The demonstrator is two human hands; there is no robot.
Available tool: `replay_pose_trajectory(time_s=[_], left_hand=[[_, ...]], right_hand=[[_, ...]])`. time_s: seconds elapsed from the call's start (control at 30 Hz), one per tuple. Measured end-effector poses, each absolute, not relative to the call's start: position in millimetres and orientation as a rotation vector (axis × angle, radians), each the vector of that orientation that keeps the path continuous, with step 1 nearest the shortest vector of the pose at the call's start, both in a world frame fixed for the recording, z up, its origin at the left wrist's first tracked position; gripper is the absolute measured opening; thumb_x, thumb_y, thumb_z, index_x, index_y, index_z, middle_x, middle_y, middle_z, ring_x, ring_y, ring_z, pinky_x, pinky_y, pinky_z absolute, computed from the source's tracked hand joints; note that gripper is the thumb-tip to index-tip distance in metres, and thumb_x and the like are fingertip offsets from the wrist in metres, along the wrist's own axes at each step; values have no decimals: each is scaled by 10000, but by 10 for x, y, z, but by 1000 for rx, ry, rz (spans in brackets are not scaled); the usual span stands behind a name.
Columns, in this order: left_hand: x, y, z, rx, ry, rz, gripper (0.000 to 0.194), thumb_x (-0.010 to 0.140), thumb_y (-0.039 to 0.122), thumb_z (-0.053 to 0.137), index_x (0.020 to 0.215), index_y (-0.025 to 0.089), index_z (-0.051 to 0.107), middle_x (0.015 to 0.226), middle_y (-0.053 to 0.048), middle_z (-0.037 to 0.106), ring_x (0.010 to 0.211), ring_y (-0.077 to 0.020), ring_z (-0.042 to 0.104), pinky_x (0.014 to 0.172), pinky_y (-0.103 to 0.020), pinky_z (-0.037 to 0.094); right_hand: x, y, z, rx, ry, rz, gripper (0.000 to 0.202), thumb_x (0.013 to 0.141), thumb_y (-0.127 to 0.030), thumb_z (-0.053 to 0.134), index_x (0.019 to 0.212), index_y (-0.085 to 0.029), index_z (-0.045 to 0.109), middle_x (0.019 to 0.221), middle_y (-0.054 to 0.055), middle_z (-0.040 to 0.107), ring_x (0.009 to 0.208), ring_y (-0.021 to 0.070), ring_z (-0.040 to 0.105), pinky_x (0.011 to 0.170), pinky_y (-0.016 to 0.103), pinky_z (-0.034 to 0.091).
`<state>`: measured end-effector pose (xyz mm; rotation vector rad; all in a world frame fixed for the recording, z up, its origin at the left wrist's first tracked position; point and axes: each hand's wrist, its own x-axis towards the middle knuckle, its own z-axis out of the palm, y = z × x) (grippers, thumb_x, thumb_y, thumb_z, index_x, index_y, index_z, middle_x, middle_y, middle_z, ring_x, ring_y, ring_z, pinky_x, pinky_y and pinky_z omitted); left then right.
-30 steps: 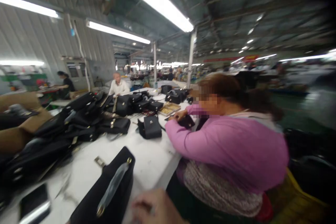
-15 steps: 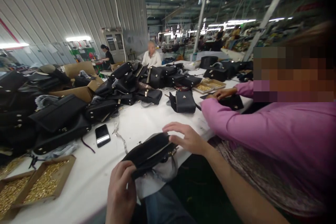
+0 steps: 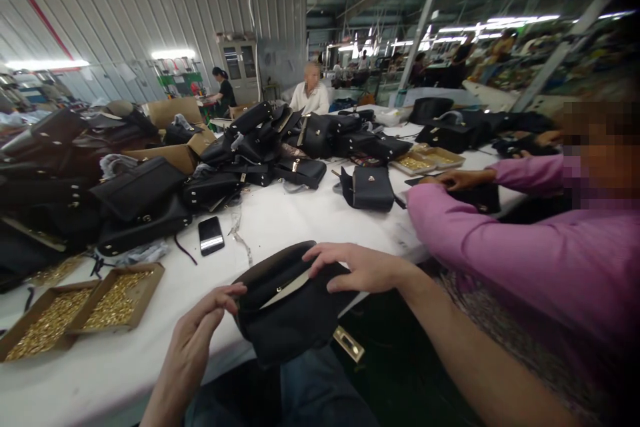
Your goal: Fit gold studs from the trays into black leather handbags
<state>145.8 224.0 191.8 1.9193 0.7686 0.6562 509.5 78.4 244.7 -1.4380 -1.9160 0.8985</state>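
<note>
The left hand (image 3: 199, 321) is at the black bag's (image 3: 295, 330) left edge, its grip unclear. The right hand (image 3: 367, 268), grip apart, is at the bag's right.

Bag workshop, heaped black bags (image 3: 319, 136), gold fittings (image 3: 117, 298)

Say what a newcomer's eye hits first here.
Probably the open black handbag at the near table edge, between the wearer's left hand and right hand, with a gold rectangular metal clasp at its lower right. Next, the heap of dark bags along the table's left and far side, and the shallow brown trays of small gold pieces at near left. A co-worker's purple sleeve stands out at right.
</note>
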Motion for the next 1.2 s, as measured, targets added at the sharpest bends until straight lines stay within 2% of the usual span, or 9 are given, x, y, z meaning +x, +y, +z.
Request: replay_pose_trajectory(time_s=[0.17, 0.27, 0.37, 0.53, 0.77, 0.83, 0.9, 1.07, 1.2], left_hand=[[1693, 2085, 1803, 2285, 817, 717, 470, 998, 421, 695, 1438, 261, 648, 1508, -131, 646, 1488, -379, 514, 1277, -667, 375], [1830, 1978, 1752, 2374, 730, 736, 208, 1046, 365, 627, 1155, 234, 745, 1444, -140, 654, 1463, -347, 521, 1235, -616, 449], [1819, 1948, 1771, 2339, 695, 743, 236, 1056, 342, 610, 870, 225, 696, 1439, -125, 646, 1436, -319, 543, 1206, -568, 496], [1674, 2007, 1702, 2342, 660, 787, 268, 1075, 296, 574, 858, 239, 721, 1605, -57, 577, 1560, -306, 448, 1317, -612, 382], [1659, 1965, 1652, 2285, 785, 923, 311, 1075, 267, 559, 823, 243, 740, 1667, -21, 529, 1588, -296, 432, 1344, -607, 354], [1647, 1957, 1666, 2288, 861, 969, 185, 1034, 256, 612, 976, 254, 788, 1740, -28, 423, 1642, -328, 333, 1353, -629, 316], [1634, 1973, 1658, 2241, 939, 968, 292, 1019, 241, 607, 1255, 276, 777, 1778, -46, 348, 1660, -343, 288, 1352, -636, 300], [1662, 2052, 1586, 2020, 982, 766, 489, 1065, 279, 496, 1531, 230, 637, 1576, -117, 621, 1510, -313, 539, 1306, -569, 405], [1621, 2085, 1598, 1954, 961, 642, 657, 1011, 264, 564, 1661, 238, 474, 1678, -116, 512, 1567, -333, 468, 1308, -587, 394]], right_hand=[[4973, 911, 2353, -1590, -1953, 646, 451, 911, -251, 814, 1356, -244, 736, 1530, 90, 636, 1405, 289, 594, 1234, 428, 423], [4858, 1014, 2297, -1695, -1978, 498, 274, 1021, -290, 698, 1279, -229, 768, 1286, 75, 770, 1192, 260, 704, 1094, 383, 505], [4738, 1112, 2302, -1762, -2084, 334, 222, 1055, -278, 634, 1196, -246, 803, 1235, 59, 789, 1159, 259, 709, 1048, 372, 499], [4565, 1294, 2373, -1801, -2395, 296, 185, 1027, -234, 634, 1002, -215, 816, 1082, 75, 799, 1050, 271, 726, 960, 367, 491], [4502, 1500, 2332, -1784, -2529, 334, 287, 1030, -342, 677, 1212, -134, 754, 1163, 165, 750, 1074, 319, 719, 923, 379, 517], [4527, 1491, 2304, -1829, -2525, 325, 353, 1031, -391, 678, 1242, -114, 738, 1165, 190, 747, 1059, 333, 721, 907, 393, 523], [4553, 1481, 2324, -1841, -2530, 361, 372, 1036, -407, 664, 1257, -115, 735, 1161, 195, 754, 1026, 330, 730, 861, 388, 527], [4460, 1610, 2562, -1990, -2551, 627, 333, 973, -397, 716, 1182, -147, 786, 988, 148, 787, 763, 270, 730, 629, 335, 474], [4206, 1826, 2468, -1855, -2653, 532, 383, 889, -353, 809, 1200, -132, 780, 999, 162, 793, 825, 304, 748, 638, 339, 486]])
